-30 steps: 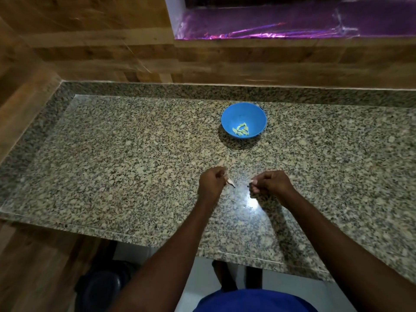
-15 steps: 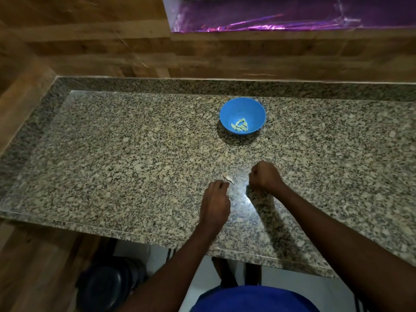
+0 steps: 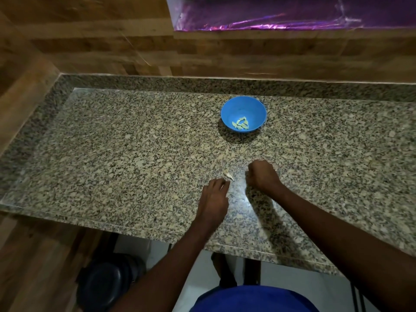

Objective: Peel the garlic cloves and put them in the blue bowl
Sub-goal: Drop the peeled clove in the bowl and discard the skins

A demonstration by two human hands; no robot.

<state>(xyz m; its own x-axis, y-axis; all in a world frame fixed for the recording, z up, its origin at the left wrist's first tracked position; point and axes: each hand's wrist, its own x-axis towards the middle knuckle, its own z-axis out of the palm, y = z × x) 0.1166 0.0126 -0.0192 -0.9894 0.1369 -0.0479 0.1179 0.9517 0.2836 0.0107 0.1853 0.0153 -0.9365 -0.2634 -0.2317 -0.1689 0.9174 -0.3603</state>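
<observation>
The table [image 3: 112,136] is speckled granite, set against a wood-panelled wall [image 3: 94,41] with a purple foil sheet [image 3: 292,16] in a recess at the top right.

The bowl [image 3: 243,114] is blue and stands upright toward the back of the table, well apart from both hands. A small heap of peeled cloves [image 3: 240,125] lies in its bottom, pale yellow-green, touching one another.

Nearer the front edge, a small pale scrap [image 3: 228,174] lies on the granite between the two hands; it is too small to tell whether it is a clove or a bit of skin. It sits just beyond the fingertips of the left hand [image 3: 213,200] and just beside the right hand [image 3: 262,175].

The left hand lies palm down low over the table, its fingers loosely bent and pointing toward the scrap. They grip nothing that shows, and contact with the scrap cannot be made out.

The right hand is curled into a fist, knuckles up, resting on or just above the table. Its fingers are tucked under, so whether they hold a clove cannot be told.

Below the table's front edge are a dark round object [image 3: 108,282] on the floor at the left and a blue garment [image 3: 254,300] at the bottom.
</observation>
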